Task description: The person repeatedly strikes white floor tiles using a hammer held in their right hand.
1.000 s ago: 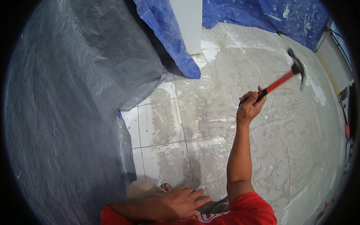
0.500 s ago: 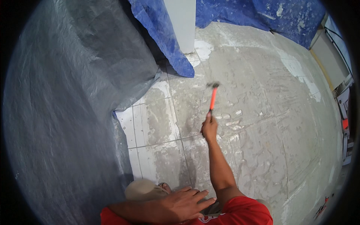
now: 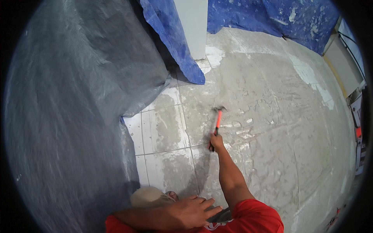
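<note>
My right hand [image 3: 216,142] grips the black end of a hammer [image 3: 218,119] with an orange-red handle. Its dark head rests on the grey, plaster-smeared floor tiles [image 3: 167,128], beside a patch of chipped white fragments [image 3: 243,128]. My right arm stretches forward from a red sleeve. My left hand [image 3: 190,213] lies flat across my bent knee at the lower edge, fingers spread, holding nothing.
A large grey plastic sheet [image 3: 66,116] covers the whole left side. A blue tarp [image 3: 171,42] hangs around a white column [image 3: 192,23] and runs along the far wall. Stacked items line the right edge [image 3: 357,132]. My foot in a sandal [image 3: 171,195] is near the knee.
The hammer was raised high to the right a second ago; it has swung down and left, and its head now meets the floor. The left hand has stayed on the knee.
</note>
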A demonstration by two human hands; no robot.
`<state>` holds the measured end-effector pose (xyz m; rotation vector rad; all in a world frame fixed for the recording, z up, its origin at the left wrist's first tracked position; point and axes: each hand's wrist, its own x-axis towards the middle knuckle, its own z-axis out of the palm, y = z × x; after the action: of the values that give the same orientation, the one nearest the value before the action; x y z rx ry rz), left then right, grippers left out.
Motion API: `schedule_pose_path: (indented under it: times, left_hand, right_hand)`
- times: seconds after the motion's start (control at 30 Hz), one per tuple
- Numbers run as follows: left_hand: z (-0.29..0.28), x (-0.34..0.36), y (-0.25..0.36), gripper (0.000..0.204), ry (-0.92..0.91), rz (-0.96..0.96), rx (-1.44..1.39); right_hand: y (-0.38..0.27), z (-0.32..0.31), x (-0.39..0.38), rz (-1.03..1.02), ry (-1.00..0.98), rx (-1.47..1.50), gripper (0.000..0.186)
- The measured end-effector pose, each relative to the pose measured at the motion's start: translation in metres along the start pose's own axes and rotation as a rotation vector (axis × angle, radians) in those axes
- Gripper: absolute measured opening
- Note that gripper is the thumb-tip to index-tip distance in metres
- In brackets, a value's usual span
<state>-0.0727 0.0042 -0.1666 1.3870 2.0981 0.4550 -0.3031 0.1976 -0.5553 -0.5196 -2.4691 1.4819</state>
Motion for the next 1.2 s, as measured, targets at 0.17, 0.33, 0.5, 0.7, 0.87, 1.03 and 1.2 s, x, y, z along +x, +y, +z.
schedule_pose_path:
  times: [0.17,0.33,0.5,0.7,0.87,1.03,1.2]
  left_hand:
    - [-0.023,-0.006,0.010,0.060,-0.180,-0.115,-0.023]
    - [0.002,-0.008,0.005,0.060,0.031,-0.002,-0.075]
    - [-0.016,-0.010,0.005,0.063,-0.102,-0.145,-0.114]
    - [-0.001,-0.008,0.004,0.061,-0.014,-0.102,-0.051]
    - [-0.007,-0.014,0.004,0.061,-0.050,-0.094,-0.054]
    - [-0.001,-0.006,0.006,0.060,0.024,-0.018,-0.066]
    - [0.001,-0.009,0.000,0.060,-0.032,-0.049,-0.041]
  right_hand:
    - [-0.072,-0.026,-0.040,0.554,-0.240,0.469,0.044]
    - [-0.175,-0.093,0.016,-0.041,0.046,0.498,0.040]
    - [-0.264,-0.127,0.030,-0.488,0.330,0.586,0.037]
    - [-0.107,-0.020,0.025,-0.290,0.410,0.025,0.040]
    - [-0.042,0.003,-0.053,0.326,-0.508,0.189,0.046]
    - [-0.095,-0.009,-0.062,0.227,-0.383,0.313,0.037]
    - [-0.205,-0.067,0.003,-0.346,0.058,0.412,0.025]
